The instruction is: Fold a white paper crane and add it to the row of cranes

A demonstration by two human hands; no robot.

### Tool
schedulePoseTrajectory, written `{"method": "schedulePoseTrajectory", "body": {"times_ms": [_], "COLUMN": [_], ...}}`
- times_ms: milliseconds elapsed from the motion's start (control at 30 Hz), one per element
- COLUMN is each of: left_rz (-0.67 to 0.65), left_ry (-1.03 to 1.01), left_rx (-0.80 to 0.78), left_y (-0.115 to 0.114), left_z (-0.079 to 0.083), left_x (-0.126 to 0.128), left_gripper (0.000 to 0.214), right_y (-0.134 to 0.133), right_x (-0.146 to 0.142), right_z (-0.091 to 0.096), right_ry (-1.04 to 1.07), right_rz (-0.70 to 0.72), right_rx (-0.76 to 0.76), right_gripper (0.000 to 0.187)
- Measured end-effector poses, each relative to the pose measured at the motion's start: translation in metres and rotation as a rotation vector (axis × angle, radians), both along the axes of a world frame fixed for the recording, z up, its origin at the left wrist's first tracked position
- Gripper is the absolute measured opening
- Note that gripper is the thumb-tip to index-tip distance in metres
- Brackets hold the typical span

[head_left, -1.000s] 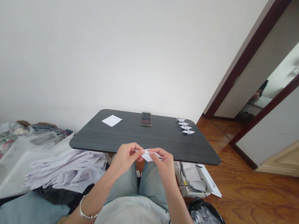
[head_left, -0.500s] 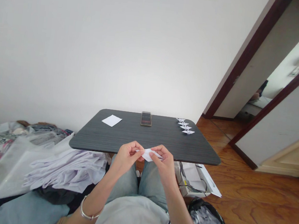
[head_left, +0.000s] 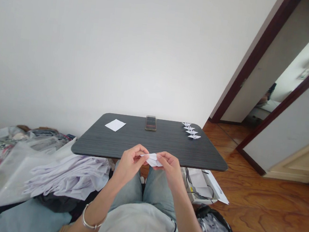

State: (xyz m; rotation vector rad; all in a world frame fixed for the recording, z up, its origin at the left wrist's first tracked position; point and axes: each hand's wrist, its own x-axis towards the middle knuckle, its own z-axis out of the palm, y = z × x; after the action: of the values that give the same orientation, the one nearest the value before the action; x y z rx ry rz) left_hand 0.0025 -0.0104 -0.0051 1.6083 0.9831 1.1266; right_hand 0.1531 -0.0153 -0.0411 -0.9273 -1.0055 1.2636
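1. Folded white paper (head_left: pixel 152 160) is pinched between my two hands, just over the front edge of the dark table (head_left: pixel 104 142).
2. My left hand (head_left: pixel 129 164) is curled nearly closed, its fingertips and thumb gripping the paper's left end.
3. My right hand (head_left: pixel 171 170) is also nearly closed, pinching the paper's right end.
4. Along the table's far side, I see a flat white paper sheet (head_left: pixel 115 125), a small dark rectangular object (head_left: pixel 151 123), and a row of four origami cranes (head_left: pixel 192 130) near the right corner.
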Motion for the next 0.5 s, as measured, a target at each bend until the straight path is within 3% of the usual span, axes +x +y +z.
{"method": "schedulePoseTrajectory", "body": {"times_ms": [133,500], "left_rz": [0.018,0.002], "left_ry": [0.046,0.065], "left_rx": [0.017,0.012], "left_y": [0.0001,0.0066], "left_z": [-0.0008,-0.0075], "left_x": [-0.0005,-0.0031], "left_gripper": [0.012,0.015], "right_y": [0.0011,-0.0026], "right_x": [0.0019,0.0015], "right_z": [-0.0008,0.0052], "right_ry": [-0.03,-0.031], "right_rz": [0.071,0.075], "right_rx": [-0.023,0.015], "right_gripper": [0.028,0.025]}}
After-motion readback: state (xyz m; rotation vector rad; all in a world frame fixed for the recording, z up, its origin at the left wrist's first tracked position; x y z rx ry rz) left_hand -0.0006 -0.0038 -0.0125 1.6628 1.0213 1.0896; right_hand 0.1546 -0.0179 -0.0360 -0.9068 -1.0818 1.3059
